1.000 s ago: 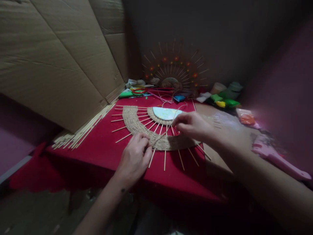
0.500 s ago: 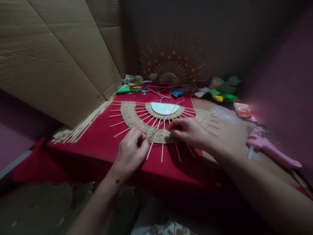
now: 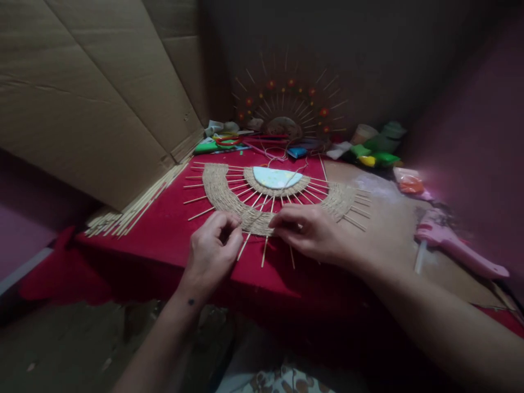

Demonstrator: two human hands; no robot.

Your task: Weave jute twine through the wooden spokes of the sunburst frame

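Observation:
A half-circle piece of thin sticks and woven twine lies on the red cloth, its wide twine band point(image 3: 215, 188) curving round a pale blue half disc point(image 3: 274, 177). A smaller twine band edges the disc, and bare sticks point(image 3: 264, 254) poke out past the outer band. My left hand point(image 3: 216, 237) is closed, thumb and fingers pinching at the band's outer lower edge. To its right, my right hand point(image 3: 303, 229) pinches the same band near the bottom middle. A loose strand of twine runs across the disc toward the hands; its end is hidden.
Loose sticks point(image 3: 135, 204) lie at the left below a large cardboard sheet point(image 3: 90, 103). A pink glue gun point(image 3: 454, 245) rests on cardboard at the right. Scissors point(image 3: 228, 141), coloured packets point(image 3: 385, 158) and a decorated stick piece point(image 3: 282, 106) stand behind.
Both hands have shifted slightly left along the band, still pinching. The woven piece has turned a little, its right side showing more from behind my right hand.

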